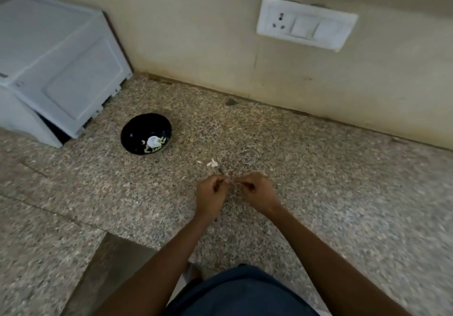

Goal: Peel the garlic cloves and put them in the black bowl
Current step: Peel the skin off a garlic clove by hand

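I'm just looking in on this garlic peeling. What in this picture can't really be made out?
- What the left hand and right hand pinch between them: too small, hidden by curled fingers, head view.
- Contents of the black bowl: pale bits, too blurred to count or tell cloves from skin.
- White scraps on the counter: skin or clove, unclear.
- White appliance: cut off by the left edge.

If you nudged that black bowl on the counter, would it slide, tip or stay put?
The bowl looks low and wide, so it probably would not tip. Its surface seems glossy and the stone counter smooth, so it may slide. It holds only a few garlic pieces, so it likely moves easily.
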